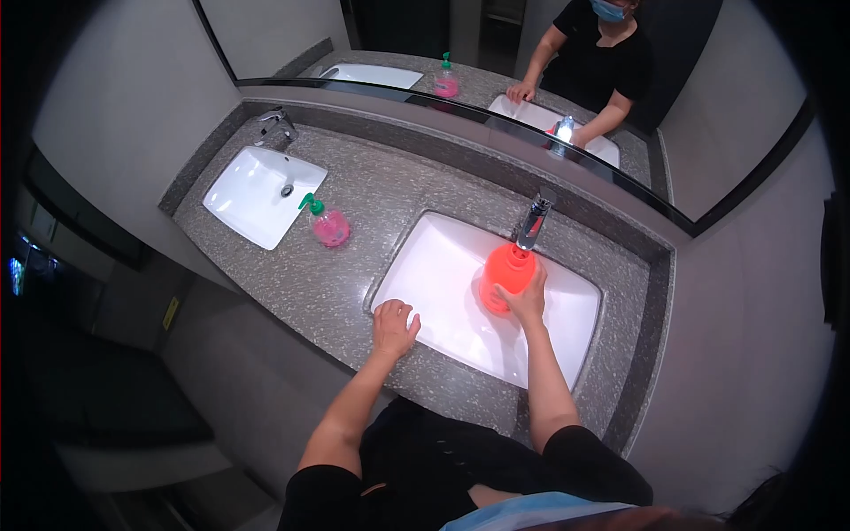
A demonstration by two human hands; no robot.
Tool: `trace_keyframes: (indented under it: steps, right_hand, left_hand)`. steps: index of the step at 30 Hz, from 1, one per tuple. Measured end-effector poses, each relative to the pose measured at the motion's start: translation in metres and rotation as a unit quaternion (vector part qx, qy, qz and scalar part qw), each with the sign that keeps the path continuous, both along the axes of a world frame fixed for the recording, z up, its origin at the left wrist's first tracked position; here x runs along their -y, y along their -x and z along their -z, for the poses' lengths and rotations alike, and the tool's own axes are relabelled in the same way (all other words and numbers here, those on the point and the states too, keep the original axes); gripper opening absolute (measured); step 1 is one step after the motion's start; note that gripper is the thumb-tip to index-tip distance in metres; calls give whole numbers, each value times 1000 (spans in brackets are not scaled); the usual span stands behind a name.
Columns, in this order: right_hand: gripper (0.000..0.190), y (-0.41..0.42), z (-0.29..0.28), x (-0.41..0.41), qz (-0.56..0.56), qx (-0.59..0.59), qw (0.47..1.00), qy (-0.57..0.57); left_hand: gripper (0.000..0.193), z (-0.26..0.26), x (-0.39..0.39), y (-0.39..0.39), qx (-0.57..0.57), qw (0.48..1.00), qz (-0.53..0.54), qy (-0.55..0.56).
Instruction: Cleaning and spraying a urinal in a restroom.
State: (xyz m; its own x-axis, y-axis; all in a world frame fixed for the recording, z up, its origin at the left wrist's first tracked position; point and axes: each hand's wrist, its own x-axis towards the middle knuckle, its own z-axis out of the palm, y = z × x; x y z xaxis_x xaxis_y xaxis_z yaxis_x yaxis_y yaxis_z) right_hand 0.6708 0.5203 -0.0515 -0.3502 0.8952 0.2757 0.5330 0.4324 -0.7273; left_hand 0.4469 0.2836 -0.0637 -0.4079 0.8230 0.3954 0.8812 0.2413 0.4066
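My right hand (pixel 529 300) grips the side of an orange-red plastic bottle (pixel 499 273) inside the near white sink (pixel 435 279). The bottle has no cap, and its mouth is right beneath the spout of a chrome faucet (pixel 533 222). Whether water runs into it cannot be made out. Resting at the sink's left front rim, my left hand (pixel 394 328) holds nothing, its fingers bent and a little apart.
A clear pump bottle of pink liquid soap (pixel 330 227) with a green top stands on the speckled grey countertop (pixel 372 179). Farther left are a second white sink (pixel 255 192) and its faucet (pixel 282 123). A wall mirror (pixel 478 40) runs behind the raised backsplash.
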Motion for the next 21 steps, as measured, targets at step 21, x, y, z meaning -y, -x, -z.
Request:
trace_keyframes:
  steps: [21]
  right_hand:
    - [113, -1, -1, 3, 6, 2, 1000, -5]
  left_hand:
    - [20, -11, 1, -2, -12, 1000, 14, -5]
